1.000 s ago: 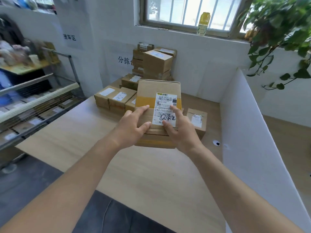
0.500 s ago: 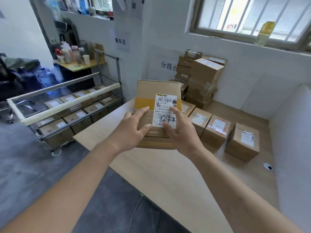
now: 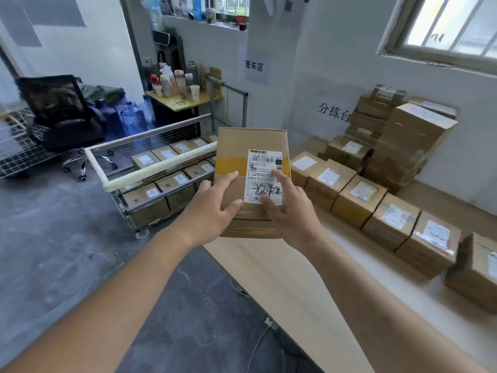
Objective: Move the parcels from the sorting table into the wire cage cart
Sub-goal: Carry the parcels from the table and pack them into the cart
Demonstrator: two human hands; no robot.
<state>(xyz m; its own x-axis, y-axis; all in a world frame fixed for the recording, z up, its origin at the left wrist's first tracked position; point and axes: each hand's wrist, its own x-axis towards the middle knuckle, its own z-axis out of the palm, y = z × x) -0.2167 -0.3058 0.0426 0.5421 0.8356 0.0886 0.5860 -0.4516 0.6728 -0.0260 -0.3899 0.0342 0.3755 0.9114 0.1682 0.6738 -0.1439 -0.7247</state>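
I hold a cardboard parcel [image 3: 242, 149] with a white label and yellow tape in front of me, above the table's left edge. My left hand [image 3: 212, 211] grips its near left side with the thumb on top. My right hand [image 3: 290, 211] grips its near right side, fingers across the label. The wire cage cart [image 3: 150, 168] stands to the left beyond the parcel, with several labelled boxes lying in it. A row of parcels [image 3: 360, 200] sits on the wooden sorting table [image 3: 309, 286] at the right, with a taller stack [image 3: 398, 135] against the wall.
A black office chair [image 3: 61, 114] and water bottles stand at the far left. A small yellow desk [image 3: 183, 103] with cups and flasks is behind the cart. A white cable [image 3: 258, 343] lies on the grey floor near the table edge.
My view has swung left with the parcel held in both hands. The cage cart has come closer to the centre, and the table's parcels have slid to the right.
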